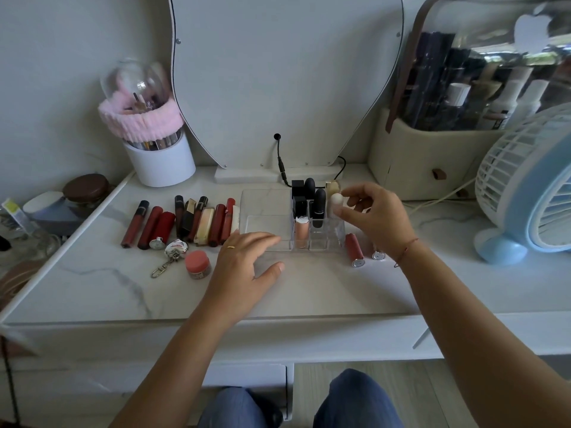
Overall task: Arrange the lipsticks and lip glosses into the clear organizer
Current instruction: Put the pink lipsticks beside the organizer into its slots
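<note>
The clear organizer (265,205) sits mid-table, its right-hand slots holding several black lipsticks (318,205), a peach gloss (302,230) and a cream tube. My right hand (374,217) pinches a white round-capped tube (336,200) standing in a right slot. My left hand (247,267) rests flat, fingers spread, against the organizer's front left edge. A row of red and dark lipsticks and glosses (185,223) lies left of the organizer. Two more tubes (353,250) lie to its right, partly under my right wrist.
A pink jar (197,264) and a keychain (173,251) lie front left. A white brush holder (163,159) stands back left, a mirror base and cable (281,162) behind, a beige case (417,159) and blue fan (525,186) to the right.
</note>
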Demonstrator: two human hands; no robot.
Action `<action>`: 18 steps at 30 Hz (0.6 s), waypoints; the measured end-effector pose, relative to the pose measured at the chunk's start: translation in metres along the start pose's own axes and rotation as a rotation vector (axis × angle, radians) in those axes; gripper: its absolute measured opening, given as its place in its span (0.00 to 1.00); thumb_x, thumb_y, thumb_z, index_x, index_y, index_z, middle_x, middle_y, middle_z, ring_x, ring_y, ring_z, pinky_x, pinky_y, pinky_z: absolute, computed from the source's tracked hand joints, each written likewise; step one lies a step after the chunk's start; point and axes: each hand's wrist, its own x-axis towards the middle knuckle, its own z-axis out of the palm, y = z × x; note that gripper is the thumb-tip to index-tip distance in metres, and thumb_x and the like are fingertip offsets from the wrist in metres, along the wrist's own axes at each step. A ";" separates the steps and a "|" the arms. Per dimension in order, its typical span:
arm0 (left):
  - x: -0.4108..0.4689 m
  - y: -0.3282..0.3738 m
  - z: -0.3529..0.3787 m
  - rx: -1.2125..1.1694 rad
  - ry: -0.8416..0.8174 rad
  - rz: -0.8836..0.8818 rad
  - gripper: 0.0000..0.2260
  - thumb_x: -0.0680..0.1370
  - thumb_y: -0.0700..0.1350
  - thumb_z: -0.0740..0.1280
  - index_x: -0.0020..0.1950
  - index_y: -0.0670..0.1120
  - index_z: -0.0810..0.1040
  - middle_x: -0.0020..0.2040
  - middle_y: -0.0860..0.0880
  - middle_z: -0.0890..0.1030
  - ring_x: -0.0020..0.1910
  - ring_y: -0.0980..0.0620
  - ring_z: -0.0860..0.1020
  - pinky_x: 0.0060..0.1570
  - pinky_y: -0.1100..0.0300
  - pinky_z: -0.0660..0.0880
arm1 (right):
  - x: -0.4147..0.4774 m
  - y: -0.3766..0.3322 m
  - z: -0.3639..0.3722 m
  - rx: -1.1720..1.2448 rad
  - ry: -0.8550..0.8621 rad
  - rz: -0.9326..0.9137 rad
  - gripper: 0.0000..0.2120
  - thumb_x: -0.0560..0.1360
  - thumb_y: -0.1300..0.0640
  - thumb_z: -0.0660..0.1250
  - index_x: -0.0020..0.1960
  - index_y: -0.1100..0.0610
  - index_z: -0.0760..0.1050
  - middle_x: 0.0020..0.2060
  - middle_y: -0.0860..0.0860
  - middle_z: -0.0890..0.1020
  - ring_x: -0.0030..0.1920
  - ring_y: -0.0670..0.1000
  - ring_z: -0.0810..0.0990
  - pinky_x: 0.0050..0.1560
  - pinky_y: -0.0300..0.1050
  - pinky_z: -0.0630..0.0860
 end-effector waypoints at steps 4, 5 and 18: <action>0.001 0.001 0.000 -0.003 0.002 0.001 0.18 0.74 0.46 0.70 0.63 0.49 0.76 0.60 0.54 0.76 0.62 0.57 0.69 0.68 0.44 0.62 | -0.006 0.018 -0.030 -0.099 -0.143 0.033 0.16 0.67 0.51 0.74 0.54 0.49 0.78 0.44 0.47 0.79 0.43 0.46 0.76 0.46 0.35 0.74; 0.001 0.002 0.000 -0.004 0.002 0.002 0.18 0.74 0.46 0.70 0.63 0.49 0.76 0.60 0.55 0.76 0.61 0.57 0.69 0.68 0.44 0.62 | -0.007 0.024 -0.037 -0.148 -0.190 0.050 0.18 0.67 0.51 0.74 0.56 0.49 0.77 0.46 0.47 0.79 0.46 0.47 0.77 0.48 0.38 0.74; 0.000 0.004 -0.001 0.005 -0.003 -0.019 0.18 0.73 0.45 0.70 0.63 0.49 0.76 0.60 0.55 0.76 0.62 0.54 0.69 0.68 0.44 0.62 | -0.014 0.046 -0.049 -0.319 -0.418 -0.011 0.13 0.69 0.50 0.72 0.44 0.60 0.80 0.33 0.53 0.72 0.34 0.49 0.67 0.38 0.46 0.66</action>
